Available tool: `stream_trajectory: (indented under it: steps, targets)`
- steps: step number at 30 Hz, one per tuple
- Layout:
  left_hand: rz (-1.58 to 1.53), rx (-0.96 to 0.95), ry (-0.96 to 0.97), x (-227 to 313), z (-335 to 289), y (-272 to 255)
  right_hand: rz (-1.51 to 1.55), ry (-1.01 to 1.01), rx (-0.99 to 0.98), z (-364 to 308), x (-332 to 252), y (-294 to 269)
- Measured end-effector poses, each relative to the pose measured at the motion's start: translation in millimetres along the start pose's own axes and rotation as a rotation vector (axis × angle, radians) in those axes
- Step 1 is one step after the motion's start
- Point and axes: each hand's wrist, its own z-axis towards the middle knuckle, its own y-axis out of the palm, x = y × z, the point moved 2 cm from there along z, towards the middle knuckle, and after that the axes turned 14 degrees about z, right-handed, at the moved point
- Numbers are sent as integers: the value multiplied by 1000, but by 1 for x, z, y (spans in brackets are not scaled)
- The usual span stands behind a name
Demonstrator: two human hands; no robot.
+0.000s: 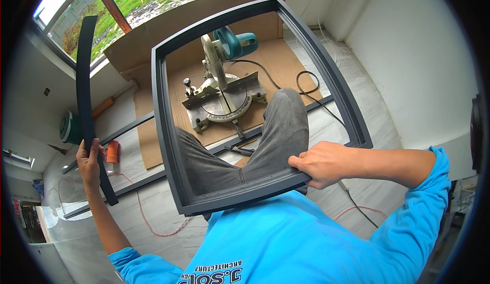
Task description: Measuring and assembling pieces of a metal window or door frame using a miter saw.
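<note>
A dark grey rectangular window frame [161, 95] stands tilted over my lap, with nothing filling its middle. My right hand [322, 164] grips its near bar toward the right corner, thumb on top. Out to the left, my left hand [90, 162] is closed round a long flat dark strip [84, 80], held upright and apart from the frame. Through the frame I see a miter saw [220, 97] with a teal motor housing, on the floor ahead of my knees. A pair of pliers [239, 150] lies between my legs.
Brown cardboard [148, 149] lies under the saw and also stands behind it. Long dark bars [138, 182] lie across the tiled floor. An orange cylinder [113, 152] and a green bucket [70, 127] are at left. The saw's black cord [309, 82] loops rightward, near the white wall [413, 54].
</note>
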Motion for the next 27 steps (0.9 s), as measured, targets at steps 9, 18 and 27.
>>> stream_trajectory:
  steps: [9,18,27]
  targets:
    - [-152,-99,-6,38,4,57,30,-64,160,39,56,60]
    - [-435,-392,-194,81,13,96,180,-182,308,61,66,80]
    - [-440,-233,-258,72,-53,197,783,-453,462,184,24,-28]
